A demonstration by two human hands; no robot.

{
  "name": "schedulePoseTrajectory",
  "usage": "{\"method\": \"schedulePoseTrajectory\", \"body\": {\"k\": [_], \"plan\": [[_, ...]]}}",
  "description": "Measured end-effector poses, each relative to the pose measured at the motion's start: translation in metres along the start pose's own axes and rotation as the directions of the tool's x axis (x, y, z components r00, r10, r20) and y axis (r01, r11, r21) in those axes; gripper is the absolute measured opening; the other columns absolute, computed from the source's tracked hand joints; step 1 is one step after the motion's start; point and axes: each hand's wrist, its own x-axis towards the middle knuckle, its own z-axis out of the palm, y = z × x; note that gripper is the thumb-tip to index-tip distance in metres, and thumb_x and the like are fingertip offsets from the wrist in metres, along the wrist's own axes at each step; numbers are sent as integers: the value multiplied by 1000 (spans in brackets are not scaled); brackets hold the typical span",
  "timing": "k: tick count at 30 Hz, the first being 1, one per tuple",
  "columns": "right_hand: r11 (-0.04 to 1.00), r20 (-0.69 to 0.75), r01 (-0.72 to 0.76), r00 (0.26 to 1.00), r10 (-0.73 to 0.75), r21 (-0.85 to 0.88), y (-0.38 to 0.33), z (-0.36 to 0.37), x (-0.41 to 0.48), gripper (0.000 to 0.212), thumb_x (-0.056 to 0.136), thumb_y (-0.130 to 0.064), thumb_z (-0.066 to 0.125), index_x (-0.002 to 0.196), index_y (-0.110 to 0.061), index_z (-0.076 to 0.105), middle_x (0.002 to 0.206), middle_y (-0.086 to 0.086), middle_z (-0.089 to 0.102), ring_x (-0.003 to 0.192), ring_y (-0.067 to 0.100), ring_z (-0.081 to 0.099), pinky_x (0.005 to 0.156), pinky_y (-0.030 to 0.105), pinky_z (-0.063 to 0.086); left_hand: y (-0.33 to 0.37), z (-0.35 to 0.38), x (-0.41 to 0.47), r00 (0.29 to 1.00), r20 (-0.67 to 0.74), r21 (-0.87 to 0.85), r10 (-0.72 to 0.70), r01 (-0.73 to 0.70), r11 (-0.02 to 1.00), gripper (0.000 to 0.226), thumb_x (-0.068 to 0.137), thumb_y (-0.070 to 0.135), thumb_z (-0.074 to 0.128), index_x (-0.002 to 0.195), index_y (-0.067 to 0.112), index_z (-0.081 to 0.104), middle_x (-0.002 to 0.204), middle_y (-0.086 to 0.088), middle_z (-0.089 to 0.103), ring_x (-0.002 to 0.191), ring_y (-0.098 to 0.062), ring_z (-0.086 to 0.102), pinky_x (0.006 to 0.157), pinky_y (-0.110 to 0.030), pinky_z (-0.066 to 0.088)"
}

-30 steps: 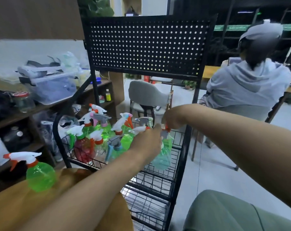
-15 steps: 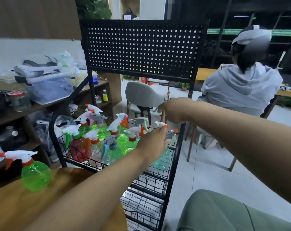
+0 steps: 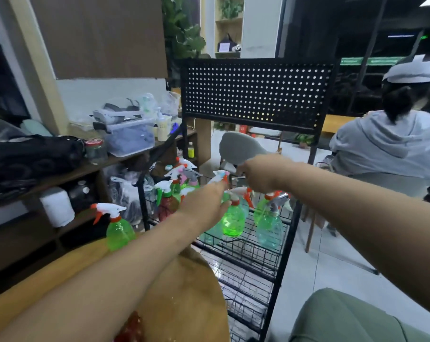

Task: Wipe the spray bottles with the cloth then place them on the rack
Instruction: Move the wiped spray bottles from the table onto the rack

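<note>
- Left hand (image 3: 204, 203): reached out over the rack's top basket, back of hand up, fingers pointing forward, thumb side against a green spray bottle (image 3: 233, 222). Can't tell if it's actually gripping, since the palm side is hidden.
- Right hand (image 3: 260, 174): higher and just right of the left, fingers curled under, hovering over the sprayer heads. Can't tell whether anything is in it.
- The green spray bottle stands upright in the top basket with its orange-and-white trigger head up.
- Just beside it on the right is a pale teal bottle (image 3: 269, 228) with a grey head, also upright in the same basket.
- Behind the left hand is a cluster of more bottles (image 3: 182, 178) packed in the basket, a red bottle (image 3: 168, 206) among them.
- Rack (image 3: 293, 218): black wire tiers with a black pegboard panel (image 3: 256, 92) on top.
- One more green bottle (image 3: 119, 232) is not racked — it stands on the far edge of the round wooden table (image 3: 184, 292), well left of the hands.
- Left wall: wooden shelf (image 3: 90, 166) with a clear plastic box (image 3: 130, 139), a red-lidded jar (image 3: 95, 150) and a white roll (image 3: 57, 206) lower down.
- Behind the rack is a grey chair (image 3: 236, 148). On the right a person in a grey hoodie (image 3: 386, 144) sits facing away.
</note>
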Motion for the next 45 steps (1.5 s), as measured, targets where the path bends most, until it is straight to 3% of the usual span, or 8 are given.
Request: {"method": "schedulePoseTrajectory", "body": {"k": [5, 12, 21, 25, 30, 34, 39, 45], "plan": [[992, -2, 123, 992, -123, 36, -72, 10, -1, 51, 99, -25, 54, 147, -42, 57, 141, 0, 66, 125, 31, 64, 90, 36, 52, -63, -30, -57, 991, 15, 103, -132, 130, 986, 30, 103, 43, 60, 126, 23, 57, 122, -2, 67, 114, -33, 67, 85, -44, 56], [931, 42, 343, 936, -350, 127, -169, 30, -4, 48, 97, -23, 58, 143, -38, 60, 129, -1, 73, 116, 31, 69, 92, 46, 62, -166, -62, -110, 927, -12, 229, -375, 368, 901, 30, 100, 36, 62, 126, 23, 59, 126, -5, 63, 119, -33, 62, 85, -42, 50], [589, -13, 723, 635, -772, 360, -234, 53, -7, 64, 100, -10, 68, 155, -38, 50, 162, -6, 49, 147, 19, 47, 120, 42, 40, -256, -62, -124, 865, 114, 292, -488, 440, 849, 63, 104, 37, 60, 160, 22, 36, 166, 2, 38, 151, -28, 36, 112, -53, 44], [529, 8, 804, 547, -837, 271, -250, 76, -8, 55, 99, -16, 73, 148, -34, 59, 155, -8, 56, 143, 19, 50, 117, 43, 42, -263, -44, -120, 860, 125, 382, -494, 418, 824, 49, 107, 40, 55, 150, 20, 45, 150, -4, 49, 137, -31, 48, 106, -51, 45], [560, 2, 762, 592, -806, 326, -244, 84, -11, 26, 102, -40, 71, 124, -27, 67, 119, -5, 71, 103, 19, 66, 79, 29, 42, -257, -36, -121, 866, 72, 373, -495, 436, 819, 16, 109, 27, 50, 120, 15, 49, 118, -14, 70, 106, -39, 67, 74, -42, 41], [616, -45, 765, 633, -773, 187, -237, 80, -20, 25, 102, -53, 66, 112, -31, 69, 99, -9, 71, 78, 15, 53, 63, 30, 34, -245, -44, -129, 848, 57, 305, -526, 487, 818, 13, 105, 25, 52, 114, 15, 48, 114, -15, 68, 99, -41, 66, 71, -41, 41], [654, -135, 675, 724, -677, 340, -213, 63, -32, 25, 102, -57, 63, 110, -34, 69, 80, -20, 51, 75, 10, 52, 67, 30, 42, -209, -68, -132, 898, -6, 286, -441, 424, 859, 19, 104, 30, 51, 119, 19, 54, 110, -13, 72, 100, -40, 68, 71, -41, 45], [719, -159, 557, 823, -546, 416, -153, 29, -42, 19, 105, -51, 60, 104, -32, 66, 88, -13, 66, 81, 11, 64, 72, 33, 51, -152, -92, -120, 950, -73, 251, -303, 311, 917, 17, 104, 33, 49, 111, 18, 54, 110, -17, 71, 101, -43, 67, 71, -41, 39]]}}
